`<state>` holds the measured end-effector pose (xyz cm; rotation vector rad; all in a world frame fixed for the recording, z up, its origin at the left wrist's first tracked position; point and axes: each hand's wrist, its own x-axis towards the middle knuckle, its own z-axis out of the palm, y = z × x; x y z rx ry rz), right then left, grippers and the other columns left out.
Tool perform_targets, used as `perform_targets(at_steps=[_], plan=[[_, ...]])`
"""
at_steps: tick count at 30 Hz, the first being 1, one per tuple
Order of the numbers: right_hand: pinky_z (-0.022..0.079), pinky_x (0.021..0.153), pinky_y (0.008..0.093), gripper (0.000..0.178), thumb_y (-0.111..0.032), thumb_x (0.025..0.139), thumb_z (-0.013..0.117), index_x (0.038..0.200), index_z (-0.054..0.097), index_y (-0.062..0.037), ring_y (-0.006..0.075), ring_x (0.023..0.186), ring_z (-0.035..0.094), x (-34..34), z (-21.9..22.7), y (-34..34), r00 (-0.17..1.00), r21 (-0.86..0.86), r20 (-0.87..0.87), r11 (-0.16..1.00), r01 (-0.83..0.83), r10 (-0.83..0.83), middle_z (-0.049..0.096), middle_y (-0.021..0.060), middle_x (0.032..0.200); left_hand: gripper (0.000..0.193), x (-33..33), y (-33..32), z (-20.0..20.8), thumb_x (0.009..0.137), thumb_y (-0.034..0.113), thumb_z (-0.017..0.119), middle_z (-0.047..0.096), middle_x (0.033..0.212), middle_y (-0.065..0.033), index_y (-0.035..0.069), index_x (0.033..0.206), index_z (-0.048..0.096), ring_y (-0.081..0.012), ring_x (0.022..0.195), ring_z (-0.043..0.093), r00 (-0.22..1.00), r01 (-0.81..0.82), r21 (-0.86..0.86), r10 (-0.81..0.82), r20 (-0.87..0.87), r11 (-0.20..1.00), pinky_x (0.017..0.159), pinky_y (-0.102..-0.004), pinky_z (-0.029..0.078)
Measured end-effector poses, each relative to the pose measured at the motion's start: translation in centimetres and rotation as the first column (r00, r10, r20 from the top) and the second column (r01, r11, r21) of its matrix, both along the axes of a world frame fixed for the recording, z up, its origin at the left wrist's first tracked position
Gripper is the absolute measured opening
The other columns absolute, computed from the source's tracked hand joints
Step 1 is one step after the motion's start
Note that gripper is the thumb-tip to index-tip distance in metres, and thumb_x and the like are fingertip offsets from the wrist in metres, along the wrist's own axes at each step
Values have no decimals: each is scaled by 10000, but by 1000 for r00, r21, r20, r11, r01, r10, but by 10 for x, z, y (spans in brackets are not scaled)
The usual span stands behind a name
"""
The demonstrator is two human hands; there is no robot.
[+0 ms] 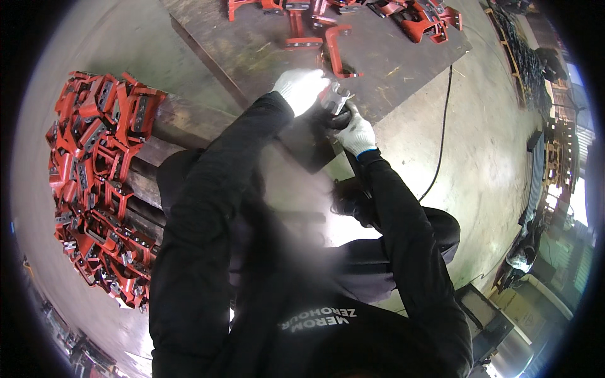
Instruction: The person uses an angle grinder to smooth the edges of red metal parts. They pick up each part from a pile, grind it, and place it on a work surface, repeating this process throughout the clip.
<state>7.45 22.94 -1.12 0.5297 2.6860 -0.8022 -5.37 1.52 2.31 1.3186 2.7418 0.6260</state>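
Note:
Both my hands wear white work gloves and meet over the near edge of a dark metal table (391, 75). My left hand (301, 91) is closed, its fingers bright and washed out, beside a small silvery metal piece (335, 96). A bit of red shows at its fingertips, but what it grips is hidden. My right hand (357, 133) wraps round a dark rounded object (341, 119) just below the silvery piece; its kind is not clear. Beyond my hands, a red angled bracket (334, 53) lies on the table.
More red brackets (428, 22) lie along the table's far side. A big heap of red brackets (94, 157) rests on wooden beams (183, 120) to my left. A black cable (441, 135) runs over the floor at right. Pallets (554, 157) and boxes (529, 309) stand farther right.

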Motion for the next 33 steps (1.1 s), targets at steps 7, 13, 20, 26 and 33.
perform_targets(at_steps=[7,13,20,26,33], plan=[[538,1000,406,1058,-450,678,946,1531,436,-85,348,1141,703,-16,38,-21,997,-8,77,1000,-9,10,725,224,1204,430,-12,-2,7,866,98,631,672,1241,-122,154,1290,680,-327,1100,662,997,60,-50,-58,48,997,931,-445,554],[536,1006,396,1080,-503,657,953,1518,450,-86,319,1148,703,-23,34,-16,993,-105,18,988,116,-115,727,215,1203,390,-14,0,10,897,113,583,680,1191,-110,165,1268,690,-316,1085,669,996,89,-18,-89,32,996,932,-440,553],[539,1009,410,1049,-448,661,953,1519,451,-112,349,1159,692,-19,39,-21,998,-3,52,1000,-29,29,711,206,1248,340,-11,3,12,939,144,535,703,1233,-141,166,1221,724,-333,1119,672,996,50,-18,-49,74,999,970,-448,540],[561,944,426,758,-209,774,817,1464,518,-115,388,1108,700,-8,60,-27,998,-8,-44,999,44,-44,729,242,1142,394,-10,4,12,929,142,521,702,1274,-157,163,1273,710,-339,1145,673,995,45,-25,-42,96,999,1000,-451,525],[562,940,403,843,-312,719,850,1463,518,-93,346,1021,728,26,78,-15,990,-173,41,975,141,-136,748,197,1079,433,-4,1,17,833,93,622,690,1152,-164,125,1259,689,-358,1058,673,989,-24,-49,31,143,998,899,-452,552]])
